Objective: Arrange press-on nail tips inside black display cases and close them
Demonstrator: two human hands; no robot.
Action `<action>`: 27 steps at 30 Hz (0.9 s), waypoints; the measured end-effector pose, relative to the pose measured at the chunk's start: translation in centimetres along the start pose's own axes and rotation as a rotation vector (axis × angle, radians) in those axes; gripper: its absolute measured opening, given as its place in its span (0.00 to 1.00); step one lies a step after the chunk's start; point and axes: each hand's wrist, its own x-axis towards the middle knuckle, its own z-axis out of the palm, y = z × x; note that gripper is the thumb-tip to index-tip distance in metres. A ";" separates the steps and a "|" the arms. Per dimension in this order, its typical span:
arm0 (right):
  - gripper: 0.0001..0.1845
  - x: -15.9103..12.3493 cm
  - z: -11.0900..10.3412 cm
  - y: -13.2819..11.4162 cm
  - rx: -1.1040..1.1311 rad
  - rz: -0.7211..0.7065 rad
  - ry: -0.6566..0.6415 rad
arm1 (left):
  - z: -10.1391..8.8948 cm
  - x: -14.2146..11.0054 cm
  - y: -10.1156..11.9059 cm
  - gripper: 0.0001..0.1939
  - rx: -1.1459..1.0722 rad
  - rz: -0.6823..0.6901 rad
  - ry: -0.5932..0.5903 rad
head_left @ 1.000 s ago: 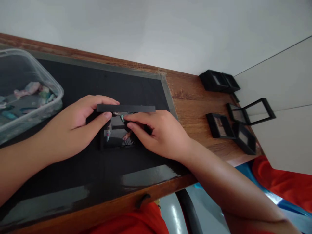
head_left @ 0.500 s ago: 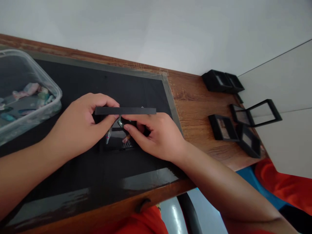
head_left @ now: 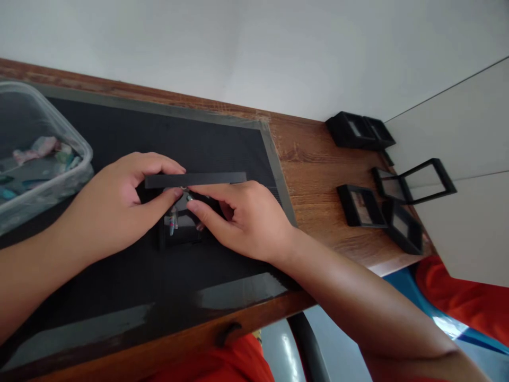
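Observation:
A black display frame is held on edge above the dark mat, its narrow side towards me. My left hand is closed on its left end, thumb at the near side and fingers behind. My right hand reaches to the near side of the frame, thumb and forefinger pinching a small shiny charm. Just below the hands is a dark glossy panel; whether it joins the frame I cannot tell. At its left shows a slim colourful charm. Fingers hide most of the frame's near face.
A clear plastic box with several coloured pieces stands at the left. The mat covers much of the wooden table. Several black frames lie at the right, among them an opened frame. A wall runs behind the table.
Hands, frame and charm appear slightly further left, as the whole view has shifted. The shiny charm sits a little higher, closer to the frame's edge. Both grips stay the same.

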 end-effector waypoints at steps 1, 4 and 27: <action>0.19 0.0 0.1 0.1 0.011 -0.006 0.007 | 0.0 0.1 0.1 0.15 -0.003 0.004 -0.001; 0.16 -0.1 0.3 0.4 0.071 -0.032 0.009 | 0.1 0.1 0.2 0.13 -0.015 0.029 -0.001; 0.17 -0.3 0.3 0.8 0.049 -0.179 -0.046 | -1.5 0.6 0.1 0.23 0.071 -0.095 -0.124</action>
